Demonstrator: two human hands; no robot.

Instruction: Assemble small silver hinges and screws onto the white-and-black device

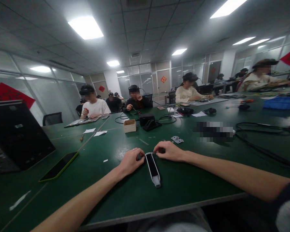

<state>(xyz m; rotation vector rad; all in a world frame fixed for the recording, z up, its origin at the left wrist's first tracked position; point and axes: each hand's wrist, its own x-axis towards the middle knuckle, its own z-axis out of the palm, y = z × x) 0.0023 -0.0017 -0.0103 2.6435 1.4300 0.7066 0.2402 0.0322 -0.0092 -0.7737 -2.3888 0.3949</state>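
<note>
A long, narrow white-rimmed casing (152, 166) with a black inside and a pale grey near end lies on the green table in front of me. At the left of its far end is my left hand (131, 161), fingers curled around a small dark object (139, 157). From the other side my right hand (169, 150) reaches to the same end, closed on another small dark object (162, 150). Both objects are mostly covered by my fingers, and I cannot make out their kind. Just beyond my right hand lie grey metal-looking pieces (177, 139).
A phone with a yellow-green edge (60, 166) and a black HP computer case (19, 135) are on the left. Ahead stand a small open box (130, 126) and a black device (148, 121). Cables (263, 145) and a blue tray (281, 103) lie right. Several people sit across the table.
</note>
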